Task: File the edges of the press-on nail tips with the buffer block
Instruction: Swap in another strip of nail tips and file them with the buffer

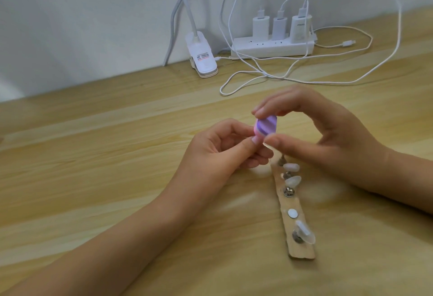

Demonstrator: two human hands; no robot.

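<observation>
My right hand (328, 131) pinches a small purple-striped buffer block (337, 126) between thumb and forefinger above the table. My left hand (218, 148) pinches something small at the block's pink left edge; the item itself is hidden by my fingertips. Below the hands a wooden strip (293, 204) lies on the table with metal studs. Three clear press-on nail tips stand on it: one (291, 167) near the top, one (293, 181) just below, one (304, 232) near the bottom end. A white round pad (292, 213) sits bare on the strip.
At the back against the wall are a white power strip (271, 46) with three chargers, looping white cables (257, 73) on the wooden table (93, 155), and a white clip lamp base (39, 59) left of them.
</observation>
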